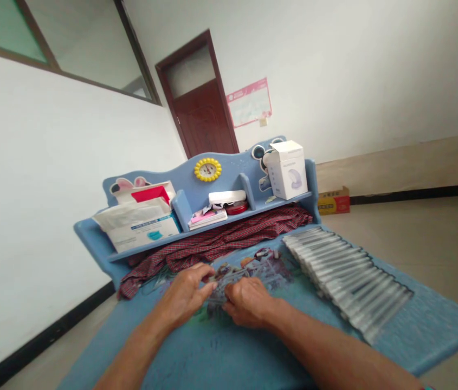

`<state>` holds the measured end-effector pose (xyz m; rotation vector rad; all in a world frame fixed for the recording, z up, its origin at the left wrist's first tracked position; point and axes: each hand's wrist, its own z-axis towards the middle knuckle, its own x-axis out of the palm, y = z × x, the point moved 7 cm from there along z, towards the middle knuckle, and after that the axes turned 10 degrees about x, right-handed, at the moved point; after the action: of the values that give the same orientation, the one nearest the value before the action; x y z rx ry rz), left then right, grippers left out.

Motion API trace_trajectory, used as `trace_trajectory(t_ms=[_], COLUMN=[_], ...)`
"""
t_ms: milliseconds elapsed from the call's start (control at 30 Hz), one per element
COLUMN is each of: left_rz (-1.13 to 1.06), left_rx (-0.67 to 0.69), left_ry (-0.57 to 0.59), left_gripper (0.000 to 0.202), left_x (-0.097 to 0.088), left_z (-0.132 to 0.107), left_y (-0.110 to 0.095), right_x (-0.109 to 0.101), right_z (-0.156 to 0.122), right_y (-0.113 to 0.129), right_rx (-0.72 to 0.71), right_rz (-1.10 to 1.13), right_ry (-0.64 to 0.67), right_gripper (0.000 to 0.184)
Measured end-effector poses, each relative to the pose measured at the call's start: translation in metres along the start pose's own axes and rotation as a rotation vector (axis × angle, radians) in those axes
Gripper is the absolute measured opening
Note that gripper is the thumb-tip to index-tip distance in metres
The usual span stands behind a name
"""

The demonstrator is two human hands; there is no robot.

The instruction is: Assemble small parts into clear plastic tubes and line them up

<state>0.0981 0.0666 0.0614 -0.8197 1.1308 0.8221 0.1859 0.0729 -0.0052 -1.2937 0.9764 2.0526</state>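
Observation:
My left hand (188, 292) is over the middle of the blue desk (220, 357), its thumb and forefinger apart and nothing visible between them. Close beside it, my right hand (251, 302) is closed, knuckles up. Whatever its fingers hold, if anything, is hidden. Between and just beyond both hands lie some thin greyish, see-through pieces (231, 279), blurred against the printed picture (271, 268) on the desk top. To the right lies a stack of long, clear tube-like sticks with dark ends (346, 276), side by side.
Along the desk's back runs a blue shelf (229, 162) bearing a white box (289, 170), a mask box (143, 230), booklets (208, 218) and a round red tin (237, 207). A crumpled checked cloth (212, 244) lies beneath it. A carton (334, 201) stands on the floor.

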Motion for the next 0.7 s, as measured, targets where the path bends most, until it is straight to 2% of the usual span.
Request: trace_trajectory(t_ms=[67, 133, 233, 400, 533, 700], left_rz=[0.038, 0.075, 0.179, 0.210, 0.195, 0.126], left_rx=[0.055, 0.135, 0.172, 0.162, 0.158, 0.137], left_ry=[0.044, 0.098, 0.195, 0.238, 0.300, 0.304], left_gripper=[0.017, 0.017, 0.017, 0.023, 0.024, 0.018], left_x=[0.000, 0.009, 0.036, 0.081, 0.101, 0.108], left_z=[0.020, 0.046, 0.088, 0.145, 0.163, 0.163], left_y=[-0.009, -0.019, -0.028, -0.032, -0.029, -0.026], right_x=[0.003, 0.007, 0.009, 0.011, 0.011, 0.008], right_z=[0.000, -0.001, -0.001, 0.001, 0.005, 0.005], right_y=[0.003, 0.007, 0.009, 0.006, -0.003, -0.005], right_rx=[-0.012, -0.037, -0.052, -0.047, 0.039, 0.079], right_rz=[-0.006, -0.007, 0.011, 0.057, 0.123, 0.140], right_ry=[-0.011, -0.017, -0.013, 0.019, 0.038, 0.036], right_gripper=[0.032, 0.031, 0.030, 0.029, 0.030, 0.030])
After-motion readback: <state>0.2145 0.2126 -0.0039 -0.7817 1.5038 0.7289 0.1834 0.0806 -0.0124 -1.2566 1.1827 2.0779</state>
